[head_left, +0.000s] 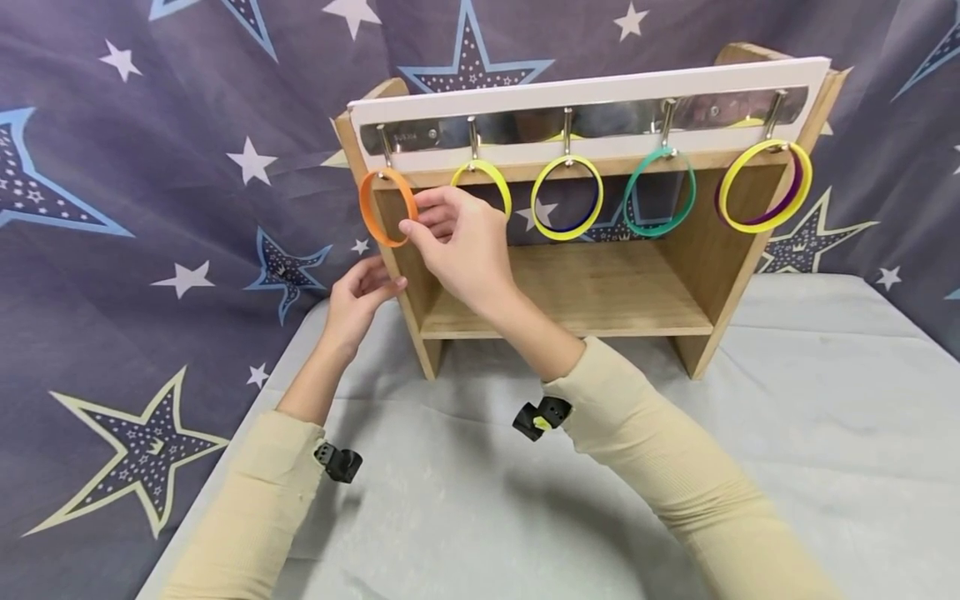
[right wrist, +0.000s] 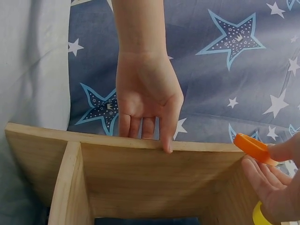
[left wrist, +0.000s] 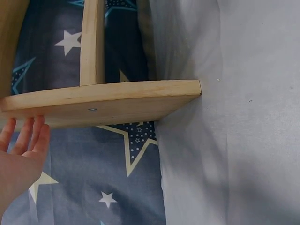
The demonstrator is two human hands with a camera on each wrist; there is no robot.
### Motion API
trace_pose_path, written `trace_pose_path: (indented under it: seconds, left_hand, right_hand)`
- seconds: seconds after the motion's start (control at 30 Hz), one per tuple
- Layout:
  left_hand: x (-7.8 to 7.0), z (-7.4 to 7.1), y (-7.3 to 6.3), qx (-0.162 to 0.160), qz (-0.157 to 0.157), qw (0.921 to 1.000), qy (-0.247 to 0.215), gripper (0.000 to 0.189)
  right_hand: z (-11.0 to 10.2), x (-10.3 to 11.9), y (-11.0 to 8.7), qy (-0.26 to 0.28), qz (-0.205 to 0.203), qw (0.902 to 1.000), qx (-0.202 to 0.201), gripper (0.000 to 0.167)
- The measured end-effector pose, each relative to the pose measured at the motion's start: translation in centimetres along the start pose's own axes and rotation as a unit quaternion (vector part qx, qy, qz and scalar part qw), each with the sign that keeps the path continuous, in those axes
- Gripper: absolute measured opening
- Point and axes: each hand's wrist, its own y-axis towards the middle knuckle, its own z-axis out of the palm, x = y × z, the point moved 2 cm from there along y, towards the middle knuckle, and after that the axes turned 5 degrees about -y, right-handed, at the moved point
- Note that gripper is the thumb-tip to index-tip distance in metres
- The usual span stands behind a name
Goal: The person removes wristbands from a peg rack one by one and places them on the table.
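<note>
My right hand (head_left: 468, 246) pinches the right side of an orange wristband (head_left: 366, 210) between thumb and fingers. That band hangs at the leftmost hook (head_left: 385, 143) of a metal hook rail; the right wrist view shows the orange wristband (right wrist: 253, 148) at the thumb. Lower down, my left hand (head_left: 352, 308) holds the left side panel of a wooden shelf (head_left: 592, 283). Its thumb lies on the front edge, while the fingers touch the outer face, as the left hand (left wrist: 23, 157) shows in the left wrist view. A yellow wristband (head_left: 504, 190) on the second hook is partly hidden by my right hand.
A yellow and dark blue pair of wristbands (head_left: 536, 208), a green wristband (head_left: 628, 204) and a yellow and purple pair (head_left: 806, 179) hang on the other hooks. The shelf stands on a grey cloth (head_left: 825, 417) before a star-patterned curtain (head_left: 187, 333).
</note>
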Motion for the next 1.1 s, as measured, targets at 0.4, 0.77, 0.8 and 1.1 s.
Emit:
trace_pose_path:
  seconds: [0.4,0.77,0.8,1.1]
  left_hand:
    - [-0.2,0.0,0.0,-0.006,-0.013,0.9999,0.004,0.034]
    - [-0.1,0.2,-0.1,-0.002,-0.022,0.9997,0.014,0.039]
    - [-0.1,0.2,-0.1,-0.002,-0.023,0.9996,0.014,0.039]
    - [-0.1,0.1,-0.1,-0.004,-0.017,0.9998,0.007,0.038]
  right_hand:
    - [-0.7,1.0,-0.3,0.017,-0.017,0.9997,-0.008,0.024]
    - [-1.2,1.7,-1.1,0.045,-0.020,0.9987,-0.006,0.023]
    - [-1.3,1.7,-1.2,0.047,-0.021,0.9987,-0.006,0.023]
    - [-1.4,1.1,-2.0,0.066,-0.024,0.9975,-0.011,0.023]
